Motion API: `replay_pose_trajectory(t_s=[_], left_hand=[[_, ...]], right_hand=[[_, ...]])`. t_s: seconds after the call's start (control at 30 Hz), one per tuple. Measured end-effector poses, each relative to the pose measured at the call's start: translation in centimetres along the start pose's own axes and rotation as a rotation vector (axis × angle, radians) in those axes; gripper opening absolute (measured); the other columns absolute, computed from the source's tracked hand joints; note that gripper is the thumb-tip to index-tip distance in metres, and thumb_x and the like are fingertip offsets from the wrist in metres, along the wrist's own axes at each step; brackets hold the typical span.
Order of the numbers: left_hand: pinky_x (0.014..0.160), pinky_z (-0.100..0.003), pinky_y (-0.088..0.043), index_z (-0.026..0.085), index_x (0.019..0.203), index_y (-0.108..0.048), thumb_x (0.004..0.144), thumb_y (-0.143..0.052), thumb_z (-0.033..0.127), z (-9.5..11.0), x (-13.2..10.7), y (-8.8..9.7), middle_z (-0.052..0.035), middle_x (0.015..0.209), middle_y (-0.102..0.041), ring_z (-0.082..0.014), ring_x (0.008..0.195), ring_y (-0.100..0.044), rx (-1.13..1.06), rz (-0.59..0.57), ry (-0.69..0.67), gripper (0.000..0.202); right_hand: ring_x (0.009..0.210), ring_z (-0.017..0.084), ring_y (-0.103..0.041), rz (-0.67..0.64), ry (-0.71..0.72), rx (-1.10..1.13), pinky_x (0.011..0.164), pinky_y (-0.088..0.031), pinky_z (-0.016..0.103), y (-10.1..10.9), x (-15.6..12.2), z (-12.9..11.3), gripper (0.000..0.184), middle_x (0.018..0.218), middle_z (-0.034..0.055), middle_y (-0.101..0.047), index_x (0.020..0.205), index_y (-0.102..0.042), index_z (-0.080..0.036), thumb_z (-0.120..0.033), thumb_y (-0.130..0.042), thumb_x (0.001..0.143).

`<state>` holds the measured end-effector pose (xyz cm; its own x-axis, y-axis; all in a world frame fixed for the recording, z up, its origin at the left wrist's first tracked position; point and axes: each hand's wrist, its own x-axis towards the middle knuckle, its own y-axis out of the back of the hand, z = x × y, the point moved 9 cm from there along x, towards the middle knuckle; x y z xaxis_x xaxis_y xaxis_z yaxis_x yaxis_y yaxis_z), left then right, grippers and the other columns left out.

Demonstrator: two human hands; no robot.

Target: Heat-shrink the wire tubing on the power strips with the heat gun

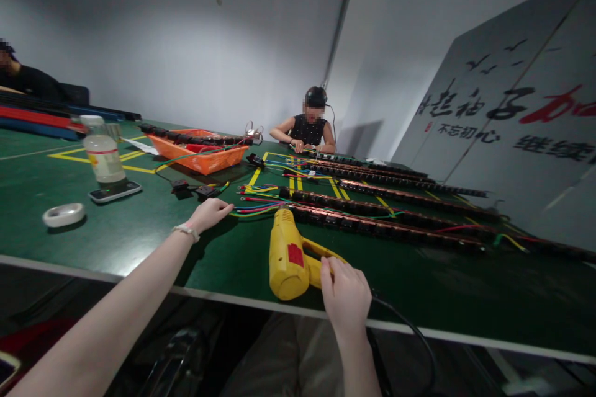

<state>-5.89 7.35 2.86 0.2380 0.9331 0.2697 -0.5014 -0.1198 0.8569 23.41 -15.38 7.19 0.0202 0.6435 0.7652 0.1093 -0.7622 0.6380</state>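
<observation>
My right hand (347, 291) is wrapped round the handle of a yellow heat gun (287, 257), whose nozzle end points away from me at the wires. A black cord (410, 319) trails from the gun over the table edge. My left hand (210, 216), closed, grips the ends of a bundle of coloured wires (254, 208) in blue, red and green. Those wires run to the left end of a long black and copper strip (372, 227). The nozzle tip is hidden behind the gun's body.
Several similar strips (395, 191) lie across the green table (153, 242). Left of them are an orange basket (205, 162), black connectors (205, 191), a bottle (103, 155), a phone (115, 192) and a white oval object (64, 215). A co-worker (311, 127) sits opposite; another person (32, 82) is far left.
</observation>
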Motion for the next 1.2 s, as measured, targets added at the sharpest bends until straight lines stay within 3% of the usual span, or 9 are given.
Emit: replay_pose_trajectory(t_s=[0.47,0.77,1.0,1.2], left_hand=[[0.051,-0.025,-0.026,0.019,0.059,-0.062,0.081,-0.034,0.057,0.0,0.0,0.3,-0.0029,0.055,-0.056,-0.0153,0.053,-0.047,-0.013,0.027,0.044,0.052],[0.053,-0.024,-0.028,0.02,0.068,-0.065,0.083,-0.03,0.057,-0.5,0.0,0.7,-0.0063,0.069,-0.065,-0.0183,0.064,-0.056,0.043,0.055,0.11,0.053],[0.054,-0.024,-0.028,0.021,0.063,-0.059,0.083,-0.032,0.054,-0.6,0.3,0.4,-0.0052,0.07,-0.064,-0.0179,0.065,-0.056,0.047,0.058,0.086,0.048],[0.054,-0.024,-0.029,0.021,0.063,-0.058,0.083,-0.032,0.053,-0.7,0.3,0.4,-0.0048,0.069,-0.063,-0.0179,0.065,-0.055,0.043,0.052,0.082,0.046]], right_hand=[[0.066,0.015,-0.054,-0.068,0.009,0.008,0.069,-0.03,0.028,-0.4,-0.2,0.1,0.037,0.067,0.0005,-0.059,0.071,-0.054,-0.02,-0.033,-0.03,0.096],[0.077,0.018,-0.056,-0.148,0.056,0.067,0.072,-0.033,0.029,-0.4,-0.3,0.2,0.042,0.083,0.0037,-0.064,0.088,-0.059,-0.018,-0.052,-0.034,0.091],[0.089,0.022,-0.057,-0.255,0.044,0.123,0.078,-0.034,0.032,-1.0,-0.3,0.2,0.049,0.093,0.0014,-0.065,0.099,-0.059,-0.021,-0.061,-0.062,0.07],[0.087,0.021,-0.058,-0.235,0.074,0.11,0.077,-0.034,0.032,-0.9,-0.3,0.1,0.055,0.089,0.0024,-0.065,0.097,-0.059,-0.019,-0.066,-0.06,0.069]])
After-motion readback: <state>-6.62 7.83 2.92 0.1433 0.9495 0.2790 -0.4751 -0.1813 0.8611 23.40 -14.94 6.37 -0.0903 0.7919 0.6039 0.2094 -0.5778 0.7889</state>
